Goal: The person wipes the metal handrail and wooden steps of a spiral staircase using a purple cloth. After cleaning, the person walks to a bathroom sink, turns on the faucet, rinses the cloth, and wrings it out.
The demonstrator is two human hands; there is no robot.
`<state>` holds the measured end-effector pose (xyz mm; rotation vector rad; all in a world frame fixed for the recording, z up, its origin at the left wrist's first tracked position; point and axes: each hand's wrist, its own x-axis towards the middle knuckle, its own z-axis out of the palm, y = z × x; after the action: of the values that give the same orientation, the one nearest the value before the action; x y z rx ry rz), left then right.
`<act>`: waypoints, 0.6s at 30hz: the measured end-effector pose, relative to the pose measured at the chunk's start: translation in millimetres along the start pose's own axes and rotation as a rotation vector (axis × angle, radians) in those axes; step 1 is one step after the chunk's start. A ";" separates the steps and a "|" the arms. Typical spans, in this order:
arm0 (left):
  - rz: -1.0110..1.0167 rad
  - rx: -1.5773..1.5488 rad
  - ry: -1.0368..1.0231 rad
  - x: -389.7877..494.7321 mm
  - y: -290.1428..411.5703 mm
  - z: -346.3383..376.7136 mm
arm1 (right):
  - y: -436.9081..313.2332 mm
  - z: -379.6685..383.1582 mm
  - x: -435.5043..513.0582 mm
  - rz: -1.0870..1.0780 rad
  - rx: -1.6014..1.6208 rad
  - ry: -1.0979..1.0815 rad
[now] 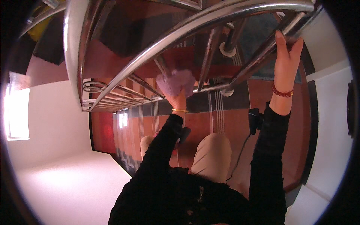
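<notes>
My left hand point(177, 100), with a gold bangle at the wrist, grips a fluffy purple cloth point(175, 81). The cloth is bunched around an upright metal baluster point(161, 64) of a stair railing, and it hides most of my fingers. At the right, my right hand point(286, 66) holds a thick shiny metal post point(254, 63) near its upper end; a red bead bracelet circles that wrist. Some of its fingers are hidden behind the post. Above the cloth, a curved steel handrail point(157, 49) slants across the view. Another baluster point(208, 57) stands between my hands.
Red-brown stairs point(163, 123) with striped edges descend to the left. A black device point(254, 121) with a cable is beside my right forearm. A second handrail point(73, 53) rises at the left. White walls point(53, 118) and a bright window point(17, 112) lie beyond.
</notes>
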<state>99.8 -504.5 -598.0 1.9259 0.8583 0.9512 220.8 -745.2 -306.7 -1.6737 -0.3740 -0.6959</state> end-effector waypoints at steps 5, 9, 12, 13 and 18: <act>-0.263 0.086 -0.282 -28.0 -73.6 26.1 | 7.5 0.4 -0.6 -0.113 -0.025 -0.006; -0.101 -0.054 -0.878 -41.0 -94.8 6.6 | 8.2 -2.1 0.0 -0.077 -0.018 -0.032; -0.188 -0.015 -0.790 -58.2 -93.4 -9.9 | 5.7 -2.0 0.5 -0.083 -0.018 -0.025; -0.199 0.180 -0.817 -59.2 -93.2 -9.8 | 4.7 -1.8 0.6 -0.067 -0.029 -0.025; 0.256 0.536 -1.065 -15.6 -115.1 46.0 | 1.7 -1.0 -1.7 -0.046 -0.011 -0.014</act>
<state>106.5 -482.6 -720.8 2.5834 0.2172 -0.2967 220.3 -746.4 -308.9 -1.6862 -0.4204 -0.7213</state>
